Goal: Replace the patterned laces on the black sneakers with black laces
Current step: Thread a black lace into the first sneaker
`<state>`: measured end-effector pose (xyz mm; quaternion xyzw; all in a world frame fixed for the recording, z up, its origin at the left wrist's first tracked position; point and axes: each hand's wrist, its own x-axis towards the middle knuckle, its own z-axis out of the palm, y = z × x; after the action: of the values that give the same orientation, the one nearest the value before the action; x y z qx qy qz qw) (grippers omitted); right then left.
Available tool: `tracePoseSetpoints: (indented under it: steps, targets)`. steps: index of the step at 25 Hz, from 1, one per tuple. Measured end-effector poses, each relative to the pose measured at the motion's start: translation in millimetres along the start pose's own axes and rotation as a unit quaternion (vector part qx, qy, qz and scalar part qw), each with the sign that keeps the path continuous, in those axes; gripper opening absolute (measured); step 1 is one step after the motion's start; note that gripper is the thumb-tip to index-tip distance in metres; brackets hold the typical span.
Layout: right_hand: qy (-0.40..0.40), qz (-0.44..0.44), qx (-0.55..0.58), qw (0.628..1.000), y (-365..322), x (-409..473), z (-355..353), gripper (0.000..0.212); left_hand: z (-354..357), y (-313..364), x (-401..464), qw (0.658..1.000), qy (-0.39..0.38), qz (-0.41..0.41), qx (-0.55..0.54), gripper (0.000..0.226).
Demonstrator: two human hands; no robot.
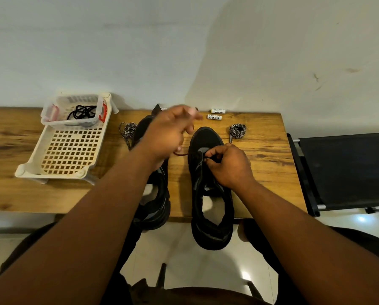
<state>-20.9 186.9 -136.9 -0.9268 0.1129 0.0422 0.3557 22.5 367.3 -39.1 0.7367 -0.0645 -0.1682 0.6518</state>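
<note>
Right hand [227, 165] pinching black lace [181, 154] at right sneaker's [210, 190] front eyelets, left hand [168, 133] blurred, seemingly drawing its end; both patterned laces [237, 130] out on table [261, 155], left sneaker [155, 194] unlaced, spare lace [81, 112] boxed.

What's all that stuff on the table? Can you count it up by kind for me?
Black sneakers: 2
Patterned laces, off the shoes: 2
Black laces: 2, one bundle in the tub, one being threaded
Batteries: 2
White basket: 1
Clear tub: 1
Total: 10
</note>
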Motion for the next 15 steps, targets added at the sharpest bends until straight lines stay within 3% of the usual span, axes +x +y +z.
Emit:
tracePoseSetpoints:
  steps: [1, 2, 3, 4, 6, 9, 11, 13, 15]
  targets:
    - [-0.014, -0.009, -0.031, 0.999, -4, 0, -5, 0.025, 5, -10, 2, 0.983, 0.008, 0.027, 0.18, 0.019]
    - [-0.037, -0.019, -0.068, 0.997, -9, 1, -14, 0.024, 10, -17, 3, 0.96, 0.013, 0.043, 0.278, 0.017]
    - [-0.066, -0.029, -0.082, 0.994, -16, 3, -26, 0.025, 11, -21, 3, 0.952, 0.023, 0.046, 0.301, 0.018]
    - [-0.094, -0.03, -0.052, 0.994, -22, 5, -41, 0.029, 10, -22, 4, 0.956, 0.042, 0.043, 0.287, 0.02]
    - [-0.135, 0.005, 0.113, 0.984, -35, 4, -76, 0.036, 6, -18, 5, 0.962, 0.074, 0.038, 0.259, 0.021]
    - [-0.134, 0.019, 0.358, 0.924, -42, -1, -116, 0.038, 4, -11, 11, 0.987, 0.121, 0.048, 0.099, 0.01]
    - [-0.146, -0.048, 0.327, 0.932, -47, -5, -119, 0.036, 8, -4, 11, 0.993, 0.054, 0.088, 0.06, 0.017]
    - [-0.139, -0.118, 0.205, 0.962, -55, -8, -115, 0.032, 16, 0, 9, 0.986, -0.071, 0.111, 0.101, 0.028]
    - [-0.103, -0.13, 0.16, 0.973, -56, -6, -117, 0.027, 25, 1, 6, 0.981, -0.099, 0.1, 0.133, 0.019]
